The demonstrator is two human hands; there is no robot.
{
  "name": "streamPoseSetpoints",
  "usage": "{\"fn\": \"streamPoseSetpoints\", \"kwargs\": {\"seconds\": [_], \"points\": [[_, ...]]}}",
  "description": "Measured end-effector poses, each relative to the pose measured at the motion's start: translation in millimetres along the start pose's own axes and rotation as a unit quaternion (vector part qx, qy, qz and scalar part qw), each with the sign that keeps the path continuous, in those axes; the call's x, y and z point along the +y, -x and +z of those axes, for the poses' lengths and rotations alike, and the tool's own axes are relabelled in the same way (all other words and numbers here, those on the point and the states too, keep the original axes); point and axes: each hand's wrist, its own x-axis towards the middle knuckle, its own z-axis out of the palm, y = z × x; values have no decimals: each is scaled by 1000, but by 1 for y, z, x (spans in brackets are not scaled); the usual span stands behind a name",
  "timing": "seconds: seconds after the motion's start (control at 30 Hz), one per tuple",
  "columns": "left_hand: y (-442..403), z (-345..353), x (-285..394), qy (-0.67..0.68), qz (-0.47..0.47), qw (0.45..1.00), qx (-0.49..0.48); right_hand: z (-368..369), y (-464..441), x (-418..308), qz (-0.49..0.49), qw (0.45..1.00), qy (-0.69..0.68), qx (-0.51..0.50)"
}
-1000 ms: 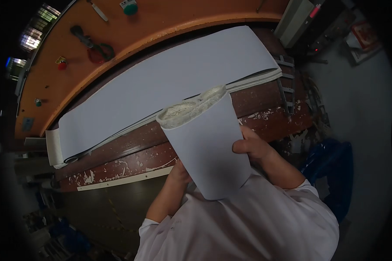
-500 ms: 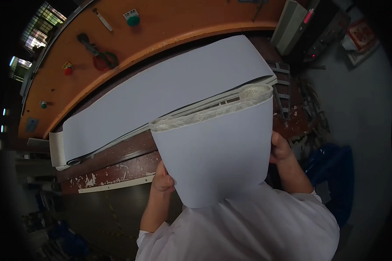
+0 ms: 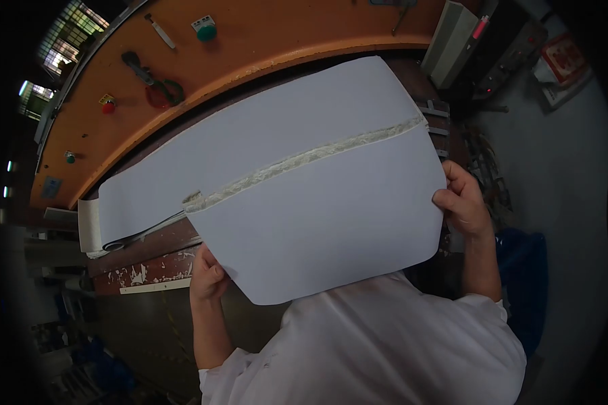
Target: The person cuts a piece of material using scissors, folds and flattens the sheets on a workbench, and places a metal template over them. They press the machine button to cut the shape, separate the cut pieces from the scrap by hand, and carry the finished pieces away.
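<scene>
A smooth white sheet (image 3: pixel 317 229), looped on itself with a rough, fibrous pale edge, is spread between my two hands. My left hand (image 3: pixel 209 273) is closed on its left side, thumb on the near face. On its right side, my right hand (image 3: pixel 465 199) pinches the sheet between thumb and bent fingers. The fingers behind the sheet are partly hidden. Just beyond lies a long white sheet stack (image 3: pixel 263 135), curled at its left end, and the held piece overlaps its near edge. The loop now looks flattened, its opening nearly closed.
An orange machine panel (image 3: pixel 250 40) curves behind the bench, carrying green (image 3: pixel 206 31) and red (image 3: pixel 108 106) buttons. Scissors (image 3: pixel 162 93) with red and green handles rest on it. At right are a grey metal box (image 3: pixel 447 40) and a blue bag (image 3: pixel 525 270).
My hands have moved apart, the right one also upward, stretching the white loop wider. Its opening, visible before, has narrowed to a thin band along the rough edge.
</scene>
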Motion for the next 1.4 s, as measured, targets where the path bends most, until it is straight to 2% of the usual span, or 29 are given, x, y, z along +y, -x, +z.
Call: {"fn": "streamPoseSetpoints", "kwargs": {"seconds": [0.13, 0.17, 0.27, 0.3, 0.4, 0.5, 0.7, 0.83, 0.93, 1.13, 1.27, 1.4], "points": [[-6, 20, 15, -38, 19, 999, 20, 5, -9, -24, 0, 990, 126, 59], [-11, 27, 18, -55, 22, 998, 30, 1, -14, -26, -7, 976, 199, 87], [-34, 35, 27, -283, 16, 946, 155, 2, -37, -31, -41, 955, 279, 96], [-45, 47, 31, -303, 45, 934, 184, 7, -49, -32, -63, 937, 324, 112], [-94, 37, 37, -353, 189, 897, 188, -9, -113, -33, -103, 912, 387, 93], [-146, 42, 58, -405, 189, 871, 205, -18, -179, -36, -158, 877, 443, 101], [-231, 23, 41, -532, 163, 802, 217, -50, -255, -1, -127, 802, 571, 122], [-258, 18, -6, -611, 138, 752, 205, -80, -261, 46, -74, 778, 614, 113], [-257, 33, -11, -652, 110, 707, 250, -87, -261, 58, -54, 775, 617, 125], [-264, 27, -12, -664, 114, 700, 237, -86, -266, 50, -22, 766, 629, 127], [-266, 25, -9, -651, 88, 716, 234, -102, -278, 46, 28, 818, 565, 101], [-263, 39, -10, -659, 71, 708, 245, -104, -275, 37, 42, 821, 557, 113]]}}
